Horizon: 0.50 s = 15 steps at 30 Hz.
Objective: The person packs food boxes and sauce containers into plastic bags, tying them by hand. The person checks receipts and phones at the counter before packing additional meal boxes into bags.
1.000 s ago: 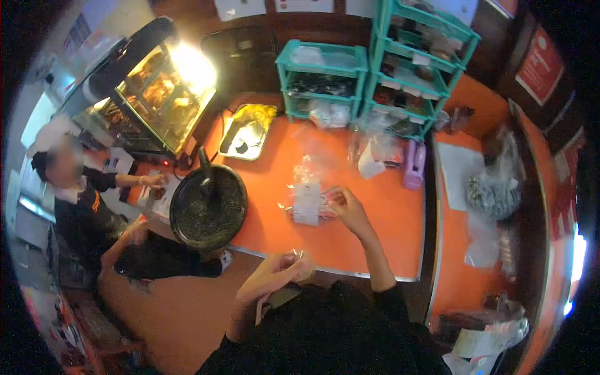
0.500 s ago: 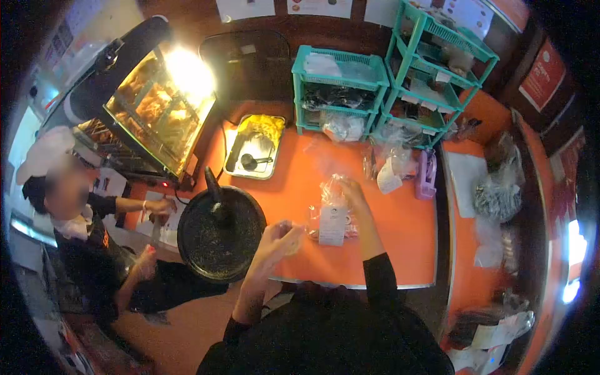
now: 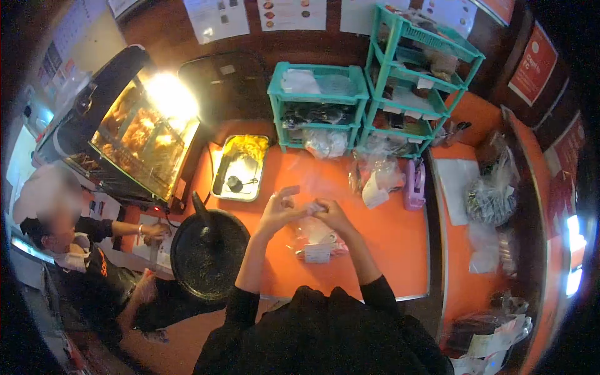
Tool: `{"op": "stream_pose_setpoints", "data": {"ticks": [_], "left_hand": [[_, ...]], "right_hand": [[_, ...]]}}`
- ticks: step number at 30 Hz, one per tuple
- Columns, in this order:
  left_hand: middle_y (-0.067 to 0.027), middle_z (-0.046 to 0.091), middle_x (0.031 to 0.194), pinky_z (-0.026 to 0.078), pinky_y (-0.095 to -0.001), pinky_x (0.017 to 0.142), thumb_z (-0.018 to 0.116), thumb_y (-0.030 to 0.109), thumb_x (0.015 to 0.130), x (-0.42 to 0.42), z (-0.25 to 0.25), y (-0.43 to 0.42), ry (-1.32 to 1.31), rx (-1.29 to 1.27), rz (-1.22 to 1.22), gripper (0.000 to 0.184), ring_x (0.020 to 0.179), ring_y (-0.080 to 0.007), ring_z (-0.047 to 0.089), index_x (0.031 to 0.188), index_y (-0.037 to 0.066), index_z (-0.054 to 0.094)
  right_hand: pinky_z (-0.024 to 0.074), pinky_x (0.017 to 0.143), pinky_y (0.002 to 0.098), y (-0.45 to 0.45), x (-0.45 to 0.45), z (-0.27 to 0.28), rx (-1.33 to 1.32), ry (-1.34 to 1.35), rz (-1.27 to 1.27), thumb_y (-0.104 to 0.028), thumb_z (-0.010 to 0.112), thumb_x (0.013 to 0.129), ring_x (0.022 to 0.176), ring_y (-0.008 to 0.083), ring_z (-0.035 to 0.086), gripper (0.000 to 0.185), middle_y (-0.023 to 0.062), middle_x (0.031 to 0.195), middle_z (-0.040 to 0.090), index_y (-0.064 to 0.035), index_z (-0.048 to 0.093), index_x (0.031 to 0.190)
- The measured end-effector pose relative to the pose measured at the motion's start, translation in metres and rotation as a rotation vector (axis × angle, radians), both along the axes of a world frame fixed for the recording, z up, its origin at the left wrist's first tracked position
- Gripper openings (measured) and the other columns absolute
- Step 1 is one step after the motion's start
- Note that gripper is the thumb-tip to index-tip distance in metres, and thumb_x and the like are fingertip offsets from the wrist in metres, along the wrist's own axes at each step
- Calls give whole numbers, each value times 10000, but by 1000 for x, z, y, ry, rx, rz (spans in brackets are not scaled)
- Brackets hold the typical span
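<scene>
A clear plastic bag with a white printed label stands on the orange counter in front of me. Its contents look reddish but are hard to make out. My right hand pinches the gathered neck of the bag. From the other side, my left hand reaches to the same neck, thumb and some fingers closing there and the index finger curled above. Whether anything thin lies between the fingers is too small to tell.
A large black mortar with pestle is at left, near a co-worker. Behind are a lit food warmer, a metal tray and green racks. A purple tape dispenser and filled bags stand right.
My left hand has moved up and right to the bag's neck, meeting my right hand, which has come down slightly. The camera view has shifted, and the bag's label now appears lower.
</scene>
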<state>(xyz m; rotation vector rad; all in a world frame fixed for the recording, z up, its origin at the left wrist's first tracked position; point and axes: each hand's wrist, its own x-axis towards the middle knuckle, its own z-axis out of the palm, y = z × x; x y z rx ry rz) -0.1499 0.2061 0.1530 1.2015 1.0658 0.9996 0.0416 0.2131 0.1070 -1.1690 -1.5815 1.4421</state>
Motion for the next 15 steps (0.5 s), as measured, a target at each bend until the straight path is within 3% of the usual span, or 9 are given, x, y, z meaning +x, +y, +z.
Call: {"op": "stream_pose_setpoints", "data": {"ticks": [2, 4, 6, 7, 8, 10, 14, 15], "left_hand": [[-34, 580, 1005, 456, -290, 779, 778, 161, 647, 9, -2, 2, 346, 382, -145, 542, 832, -145, 555, 1119, 24, 549], [-45, 591, 974, 463, -288, 771, 781, 177, 643, 12, -2, 9, 369, 403, -231, 547, 848, -148, 562, 1112, 19, 548], [-88, 605, 875, 458, -331, 695, 799, 211, 584, 9, -4, 19, 399, 296, -413, 531, 765, -196, 562, 1016, -2, 574], [-76, 610, 805, 456, -305, 677, 736, 153, 643, 10, -1, 19, 403, 338, -393, 334, 728, -158, 566, 903, -16, 613], [-76, 610, 805, 456, -305, 677, 736, 153, 643, 6, 5, 23, 403, 342, -412, 334, 728, -158, 566, 903, -16, 613], [-62, 630, 868, 461, -262, 721, 659, 135, 718, -3, 34, 26, 409, -42, -629, 225, 827, -139, 576, 890, -9, 645], [-97, 629, 859, 443, -299, 799, 555, 81, 745, -14, 18, 41, 355, -213, -618, 149, 835, -206, 585, 796, -27, 645], [-105, 623, 854, 425, -307, 834, 544, 82, 747, -13, 9, 41, 31, -322, -484, 151, 854, -219, 577, 795, -28, 636]], "right_hand": [[448, 735, 279, -4, 0, 6, 130, 90, 40, -92, 600, 769, 816, 118, 559, 243, 45, 880, 620, 10, 608, 990], [448, 758, 282, -6, -9, 2, 235, 145, -93, -87, 595, 761, 830, 134, 560, 269, 67, 889, 605, 10, 578, 1011], [449, 773, 286, -6, -8, 6, 200, 170, 31, -124, 616, 764, 844, 141, 559, 293, 81, 907, 597, 8, 562, 1020], [449, 773, 286, -8, -6, 22, 204, 171, 13, -124, 616, 764, 844, 141, 559, 293, 81, 907, 597, 8, 562, 1020], [437, 731, 284, -12, -4, 40, 200, 122, 36, -153, 629, 782, 819, 128, 530, 288, 57, 874, 562, 14, 541, 999], [425, 690, 283, -11, 8, 43, 195, 74, 36, -183, 641, 800, 794, 116, 501, 296, 33, 841, 527, 20, 519, 979], [422, 686, 273, -4, 42, 30, 130, -118, 30, -279, 699, 753, 791, 119, 508, 433, 24, 817, 520, -44, 496, 1055], [429, 700, 269, -4, 54, 25, 242, -109, 27, -275, 702, 747, 807, 115, 518, 439, 19, 842, 536, -52, 500, 1067]]}}
